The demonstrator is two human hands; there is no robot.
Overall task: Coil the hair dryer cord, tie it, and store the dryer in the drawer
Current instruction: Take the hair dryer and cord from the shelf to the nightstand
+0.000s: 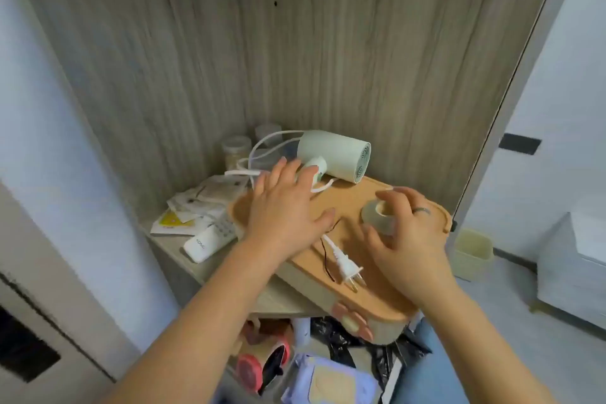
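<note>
Left hand (285, 207) fingers spread flat, tips at the hair dryer (337, 154). Right hand (406, 233) fingers curl round tape roll (377, 211).

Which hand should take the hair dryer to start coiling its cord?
Left. The left hand, fingers straight, is right at the handle of the hair dryer; the right hand is curled round the tape roll, farther off.

Soft, even indoor light, fairly bright, no glare. The left hand (283, 210) casts a faint shadow on the wooden board (349, 198). Everything looks slightly smeared; the wood-grain wall (262, 43) streaks, and wide-angle distortion bows the frame's edges
</note>
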